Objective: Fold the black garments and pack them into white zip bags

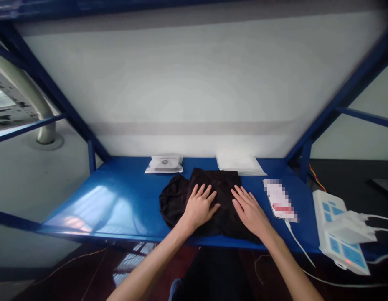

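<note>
A black cloth garment (225, 188) lies in a folded heap at the front middle of the blue shelf; its exact kind cannot be made out. My left hand (200, 205) rests palm down on it, fingers spread. On the garment's right part lies my right hand (248, 209), also flat with its fingers stretched out. A looser bunched part of the black cloth (173, 198) sticks out to the left of my left hand. Neither hand grips the fabric.
Behind the cloth are a white printed packet (165, 164) and a stack of flat white bags (239, 164). A phone (280, 200) with a cable lies to the right. Beyond it sits a power strip (330, 217) with plugged-in chargers. Blue frame bars (347, 88) slope up at both sides.
</note>
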A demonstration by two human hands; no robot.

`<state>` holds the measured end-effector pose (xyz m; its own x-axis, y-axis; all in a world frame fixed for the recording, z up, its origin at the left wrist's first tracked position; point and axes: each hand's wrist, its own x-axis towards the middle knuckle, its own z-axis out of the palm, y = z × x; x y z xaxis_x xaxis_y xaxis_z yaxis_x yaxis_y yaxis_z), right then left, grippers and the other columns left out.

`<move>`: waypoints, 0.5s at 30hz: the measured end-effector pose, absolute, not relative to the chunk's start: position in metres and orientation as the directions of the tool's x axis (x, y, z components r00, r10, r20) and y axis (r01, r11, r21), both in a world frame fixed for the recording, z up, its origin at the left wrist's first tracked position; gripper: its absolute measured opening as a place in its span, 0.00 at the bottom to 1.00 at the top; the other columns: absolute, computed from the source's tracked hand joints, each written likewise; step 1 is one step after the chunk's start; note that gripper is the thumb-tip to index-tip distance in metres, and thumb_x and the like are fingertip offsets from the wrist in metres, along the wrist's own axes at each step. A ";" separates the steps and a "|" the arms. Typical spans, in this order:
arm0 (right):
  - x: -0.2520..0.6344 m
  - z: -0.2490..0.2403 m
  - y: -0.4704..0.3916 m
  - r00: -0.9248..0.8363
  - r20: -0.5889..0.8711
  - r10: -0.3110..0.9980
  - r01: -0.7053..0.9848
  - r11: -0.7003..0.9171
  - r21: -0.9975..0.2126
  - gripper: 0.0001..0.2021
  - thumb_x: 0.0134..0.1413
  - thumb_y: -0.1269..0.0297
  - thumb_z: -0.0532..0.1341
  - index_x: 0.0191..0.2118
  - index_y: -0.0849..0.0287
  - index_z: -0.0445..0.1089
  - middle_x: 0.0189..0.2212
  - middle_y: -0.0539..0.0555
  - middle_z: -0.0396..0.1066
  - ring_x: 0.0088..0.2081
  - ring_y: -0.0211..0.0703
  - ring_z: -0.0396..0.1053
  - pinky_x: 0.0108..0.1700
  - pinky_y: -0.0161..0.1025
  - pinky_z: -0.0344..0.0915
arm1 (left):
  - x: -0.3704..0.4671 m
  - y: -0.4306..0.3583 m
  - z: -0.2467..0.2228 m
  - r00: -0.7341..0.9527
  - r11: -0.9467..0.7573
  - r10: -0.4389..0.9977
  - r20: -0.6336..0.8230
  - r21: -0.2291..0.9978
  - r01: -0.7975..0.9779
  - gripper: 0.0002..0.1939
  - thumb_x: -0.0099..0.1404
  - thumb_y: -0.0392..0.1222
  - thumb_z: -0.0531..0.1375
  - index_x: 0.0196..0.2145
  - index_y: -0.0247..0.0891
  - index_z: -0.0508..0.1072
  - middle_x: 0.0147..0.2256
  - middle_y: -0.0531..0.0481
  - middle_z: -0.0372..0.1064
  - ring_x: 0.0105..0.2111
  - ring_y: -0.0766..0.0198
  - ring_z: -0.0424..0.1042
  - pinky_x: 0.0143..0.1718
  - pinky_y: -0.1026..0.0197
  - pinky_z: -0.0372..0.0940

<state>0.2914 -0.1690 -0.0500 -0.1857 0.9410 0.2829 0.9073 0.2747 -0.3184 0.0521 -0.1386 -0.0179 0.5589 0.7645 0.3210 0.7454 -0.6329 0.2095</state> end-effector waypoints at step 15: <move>0.293 -0.055 -0.174 -0.090 0.368 0.925 0.843 0.268 -0.467 0.26 0.73 0.54 0.46 0.69 0.57 0.58 0.70 0.56 0.54 0.71 0.51 0.49 0.70 0.57 0.52 | 0.009 -0.121 0.004 0.022 -0.110 0.981 0.193 0.457 0.883 0.24 0.71 0.52 0.58 0.58 0.37 0.72 0.49 0.40 0.74 0.49 0.49 0.74 0.46 0.54 0.69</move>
